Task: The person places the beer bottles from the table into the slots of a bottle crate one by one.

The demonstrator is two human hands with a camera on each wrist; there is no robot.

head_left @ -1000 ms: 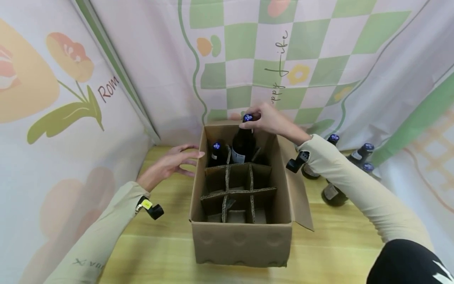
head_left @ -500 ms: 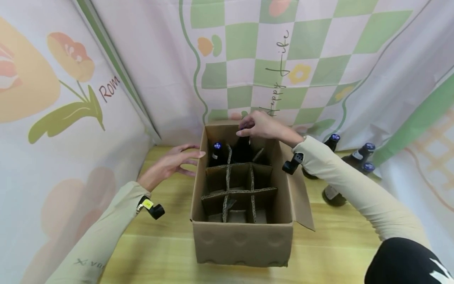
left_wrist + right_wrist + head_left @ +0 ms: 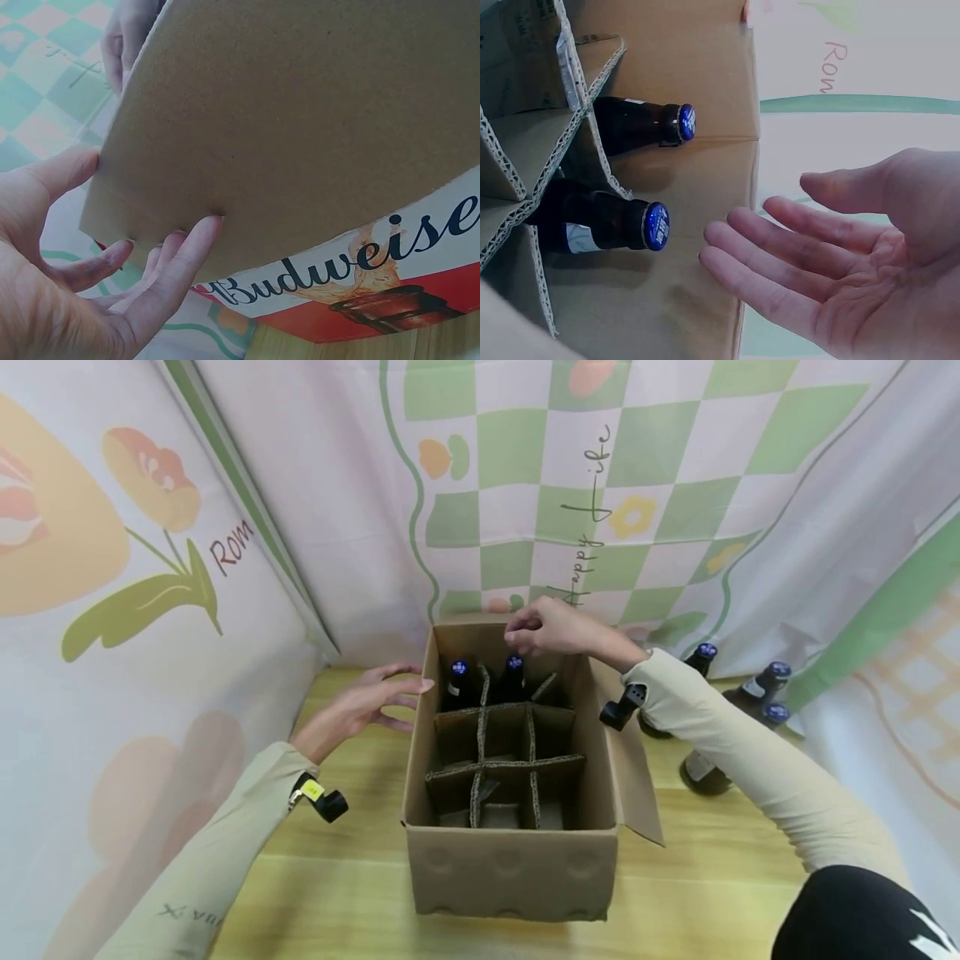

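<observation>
A cardboard box (image 3: 512,872) with crossed cardboard dividers (image 3: 506,765) stands upright on the table. Two dark bottles with blue caps sit in its far row: one bottle (image 3: 459,681) in the left compartment, the other bottle (image 3: 513,677) in the middle one. Just above the middle bottle is my right hand (image 3: 558,627), holding nothing; the right wrist view shows its fingers loosely extended, apart from both caps. My left hand (image 3: 371,700) touches the box's left side, thumb at the top edge and fingertips against the wall (image 3: 285,135), which carries Budweiser print lower down.
Several more dark bottles (image 3: 705,772) stand on the wooden table (image 3: 337,885) to the right, partly hidden by my right sleeve. An open flap (image 3: 637,768) sticks out from the box's right side. Printed curtains (image 3: 360,527) hang behind and to the left.
My right hand lowered the second bottle into the far middle compartment and let go of it, then rose slightly off its cap. The left hand has stayed against the box.
</observation>
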